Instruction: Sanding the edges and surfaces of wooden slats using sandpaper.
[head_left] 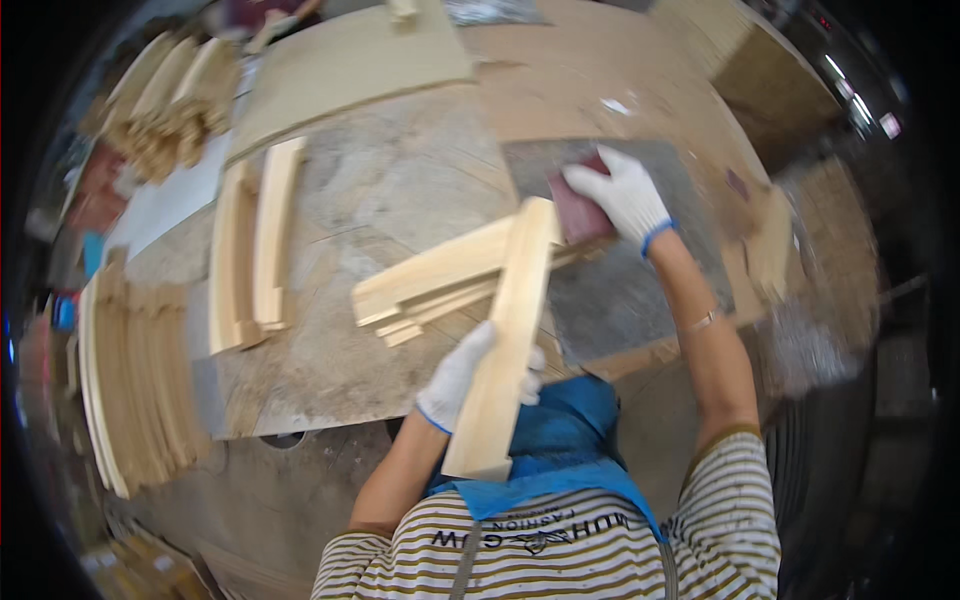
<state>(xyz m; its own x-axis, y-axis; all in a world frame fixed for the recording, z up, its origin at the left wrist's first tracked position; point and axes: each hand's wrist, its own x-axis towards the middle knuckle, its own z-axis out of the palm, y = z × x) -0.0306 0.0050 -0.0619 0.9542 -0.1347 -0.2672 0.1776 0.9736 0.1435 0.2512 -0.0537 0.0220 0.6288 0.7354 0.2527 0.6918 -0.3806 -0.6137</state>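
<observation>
My left hand (463, 377), in a white knit glove, is wrapped round a pale wooden piece (507, 350) with a small notch at its near end. This piece slants up and away from my body, its far end over the table. In my gloved right hand (622, 194) is a dark red sheet of sandpaper (579, 206), beside the far end of the wood. Whether the sheet touches the wood I cannot tell. Behind the held piece, more notched wooden pieces (430, 268) lie on the table.
Two curved wooden pieces (274, 230) lie left of centre. A tight row of similar pieces (140, 375) stands at the left edge, with another stack (170, 95) at the far left. A board (350, 75) covers the back. Under my right hand lies a dark mat (640, 290).
</observation>
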